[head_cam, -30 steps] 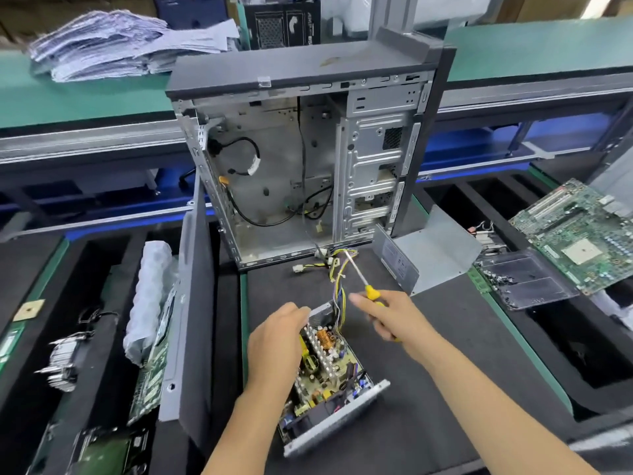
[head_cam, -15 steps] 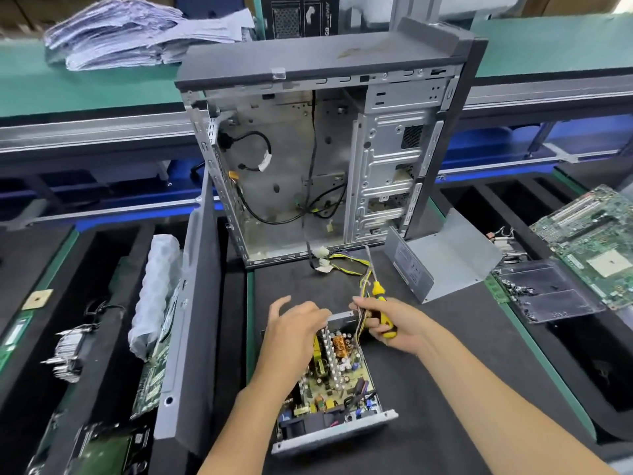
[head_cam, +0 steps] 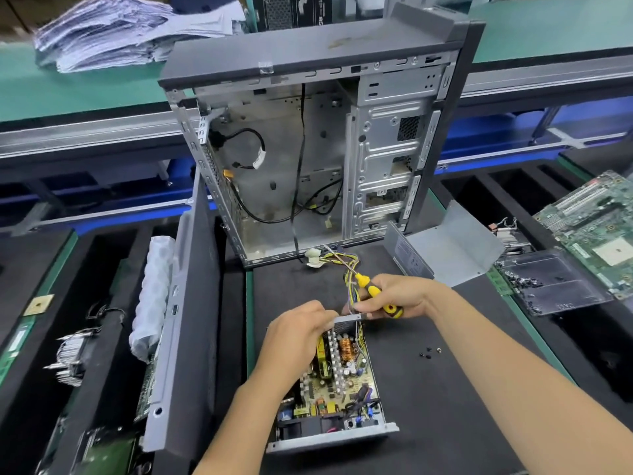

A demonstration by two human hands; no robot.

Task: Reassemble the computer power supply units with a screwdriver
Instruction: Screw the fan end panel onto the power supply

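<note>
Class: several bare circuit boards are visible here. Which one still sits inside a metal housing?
The power supply board under the hands, sitting in its open grey casing. The green motherboard at far right lies loose with no housing.

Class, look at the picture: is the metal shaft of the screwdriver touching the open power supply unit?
Apart. The head view shows the screwdriver in the right hand, its shaft pointing up and away over the wires, with bare mat between it and the power supply unit.

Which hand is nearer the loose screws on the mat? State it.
Right. The right hand, gripping the screwdriver, sits just up-left of the loose screws; the left hand is farther left, across the power supply.
</note>
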